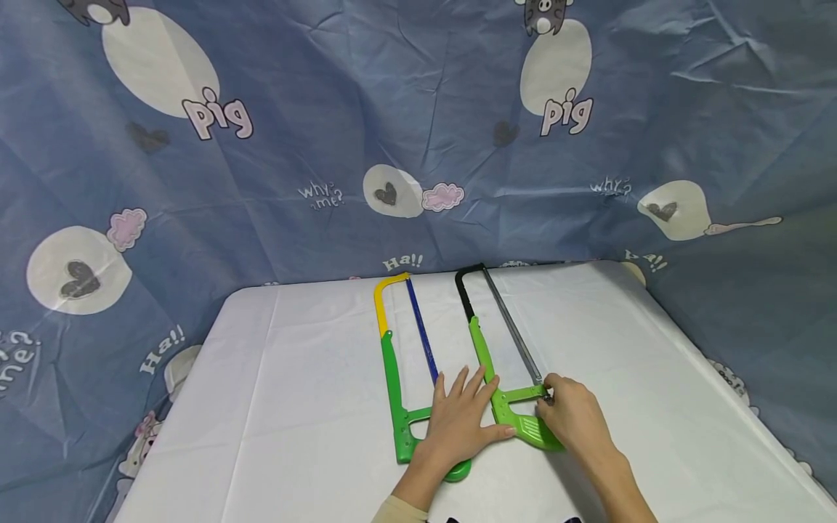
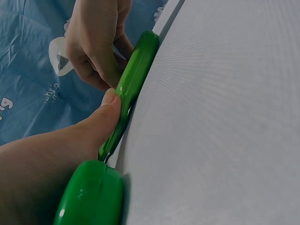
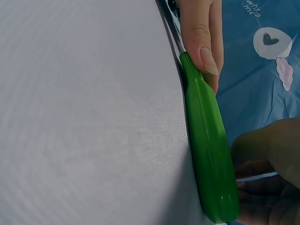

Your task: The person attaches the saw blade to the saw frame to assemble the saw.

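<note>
Two hacksaws lie flat on the white table, side by side. The right one, a hacksaw with a light green handle and black front frame [image 1: 482, 349], carries a grey blade [image 1: 513, 327]. My left hand [image 1: 458, 418] presses on it with spread fingers, thumb on its handle [image 2: 140, 65]. At the near end of the blade my right hand [image 1: 578, 414] pinches the small dark wing nut [image 1: 548, 397], mostly hidden by the fingers. The left one, a green and yellow hacksaw [image 1: 392, 370] with a blue blade [image 1: 421, 327], is partly covered by my left hand.
The white-covered table [image 1: 314, 407] ends at a blue printed cloth [image 1: 327, 131] hanging behind and at both sides. The green and yellow hacksaw's rounded handle end [image 2: 91, 197] lies close beside my left wrist.
</note>
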`<state>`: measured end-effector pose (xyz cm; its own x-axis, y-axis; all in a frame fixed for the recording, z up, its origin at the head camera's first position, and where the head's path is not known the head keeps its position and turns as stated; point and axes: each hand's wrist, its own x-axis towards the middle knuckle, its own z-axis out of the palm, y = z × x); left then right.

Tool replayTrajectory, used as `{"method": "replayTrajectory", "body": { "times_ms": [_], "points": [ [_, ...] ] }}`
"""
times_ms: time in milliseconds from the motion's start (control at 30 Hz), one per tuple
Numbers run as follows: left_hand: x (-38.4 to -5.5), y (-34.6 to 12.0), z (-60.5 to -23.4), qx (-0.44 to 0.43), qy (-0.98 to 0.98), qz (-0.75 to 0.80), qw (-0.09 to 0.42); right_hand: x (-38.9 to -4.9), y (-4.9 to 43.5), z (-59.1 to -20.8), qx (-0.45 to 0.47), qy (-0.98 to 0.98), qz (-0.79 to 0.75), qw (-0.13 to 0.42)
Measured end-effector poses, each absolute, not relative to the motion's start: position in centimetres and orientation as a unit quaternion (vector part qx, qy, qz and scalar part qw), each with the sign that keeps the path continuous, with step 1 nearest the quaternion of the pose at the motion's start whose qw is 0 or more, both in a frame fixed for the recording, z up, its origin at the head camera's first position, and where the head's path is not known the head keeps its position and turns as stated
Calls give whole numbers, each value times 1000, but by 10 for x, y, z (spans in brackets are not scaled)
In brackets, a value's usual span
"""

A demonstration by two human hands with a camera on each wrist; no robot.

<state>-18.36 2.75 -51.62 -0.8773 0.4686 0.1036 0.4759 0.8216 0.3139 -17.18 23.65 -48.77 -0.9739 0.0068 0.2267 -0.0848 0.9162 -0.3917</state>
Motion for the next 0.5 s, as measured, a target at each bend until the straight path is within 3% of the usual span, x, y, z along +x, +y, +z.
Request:
{"method": "replayTrajectory", "body": {
  "times_ms": [500],
  "points": [
    [-184,27,-517,-248,-954,-167,13,-175,239,-486,-4,-969,238,68]
  ]
}}
